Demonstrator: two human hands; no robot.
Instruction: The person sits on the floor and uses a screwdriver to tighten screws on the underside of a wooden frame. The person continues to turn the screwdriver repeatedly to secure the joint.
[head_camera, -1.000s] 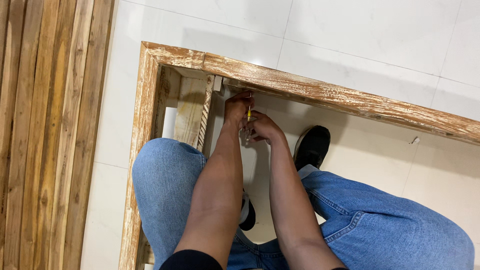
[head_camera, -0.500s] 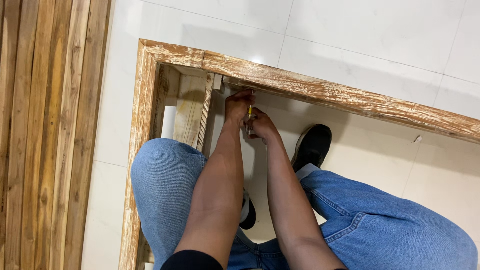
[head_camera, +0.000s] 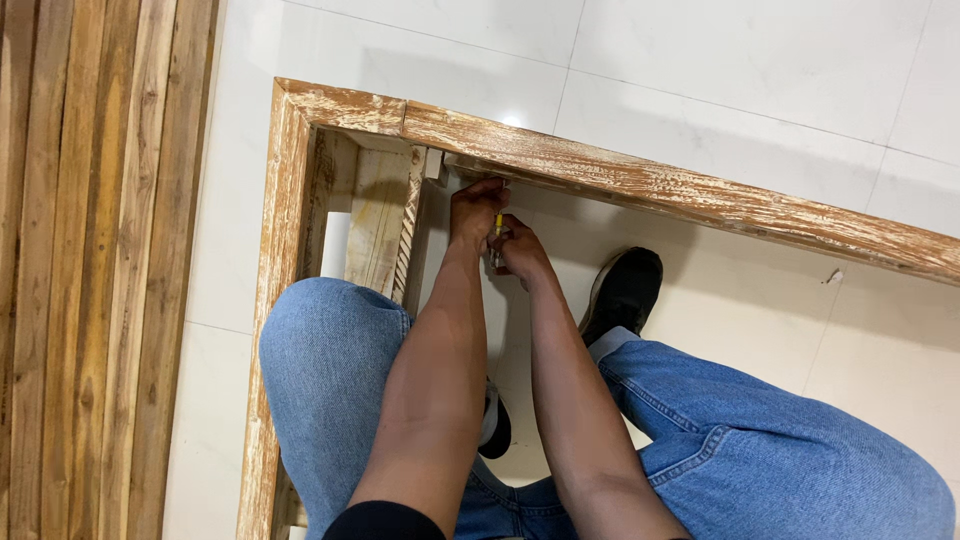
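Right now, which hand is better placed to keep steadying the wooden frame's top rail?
Left, probably. The left hand sits up against the top rail, while the right hand lies lower, at the small yellow tool between them.

Two hands (head_camera: 478, 212) (head_camera: 520, 250), one yellow tool (head_camera: 497, 225), one whitewashed wooden frame (head_camera: 640, 180), two black shoes (head_camera: 622, 292) (head_camera: 494, 428)

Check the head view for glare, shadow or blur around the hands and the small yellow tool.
Head view: sharp overall, no motion blur on the left hand or right hand; a small glare spot on the white tile floor just beyond the wooden frame; soft shadow under that rail; the yellow tool is too small and covered to read clearly.
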